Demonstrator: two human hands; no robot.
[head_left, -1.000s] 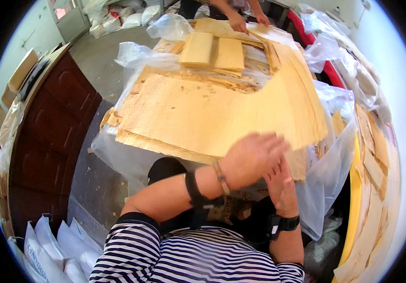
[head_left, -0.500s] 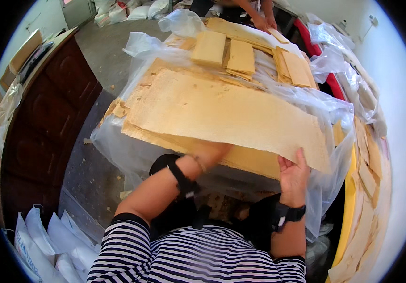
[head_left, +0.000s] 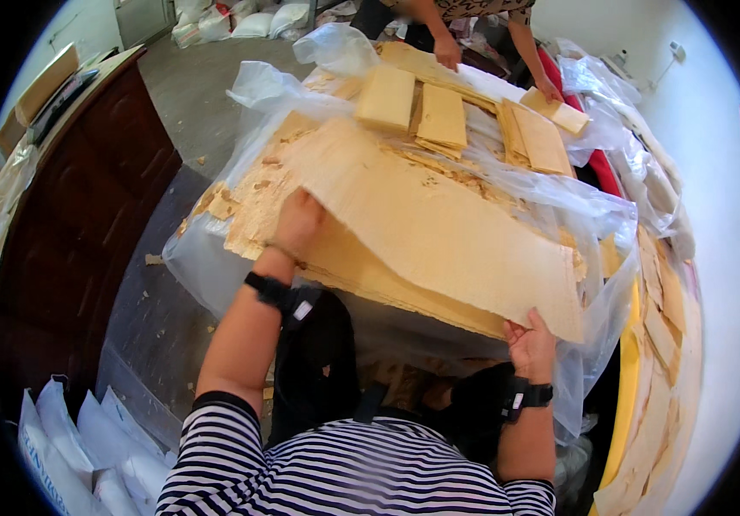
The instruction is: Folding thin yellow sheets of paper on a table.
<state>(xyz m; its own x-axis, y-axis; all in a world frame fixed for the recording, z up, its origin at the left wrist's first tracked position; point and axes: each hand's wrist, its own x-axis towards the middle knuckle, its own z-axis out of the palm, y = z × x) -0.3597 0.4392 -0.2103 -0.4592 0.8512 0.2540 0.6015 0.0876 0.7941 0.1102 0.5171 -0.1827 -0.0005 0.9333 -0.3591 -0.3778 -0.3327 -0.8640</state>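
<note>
A large, thin pale-yellow sheet point(head_left: 451, 228) is lifted along its near edge above a stack of similar sheets point(head_left: 361, 273). My left hand point(head_left: 299, 222) is closed on the lifted sheet's near edge, left of the middle, its fingers partly hidden. At the near right corner, my right hand point(head_left: 531, 346) pinches the same sheet with the thumb on top. Between my hands the sheet bows up, baring the stack beneath. Rough, flaky edges and crumbs show at the stack's left end. I cannot make out what the sheets are made of.
Clear plastic film point(head_left: 224, 271) drapes the table. Beyond lie folded yellow bundles point(head_left: 385, 97). Across the table, a co-worker's hand point(head_left: 549, 89) holds a folded yellow piece point(head_left: 564, 113). A dark wooden cabinet point(head_left: 77, 215) stands left, white sacks point(head_left: 120, 439) lower left, broken sheets point(head_left: 658, 344) right.
My left hand has moved left and away from me, raising the sheet's near edge. The sheet has shifted toward me at the right. The co-worker's hands have spread apart.
</note>
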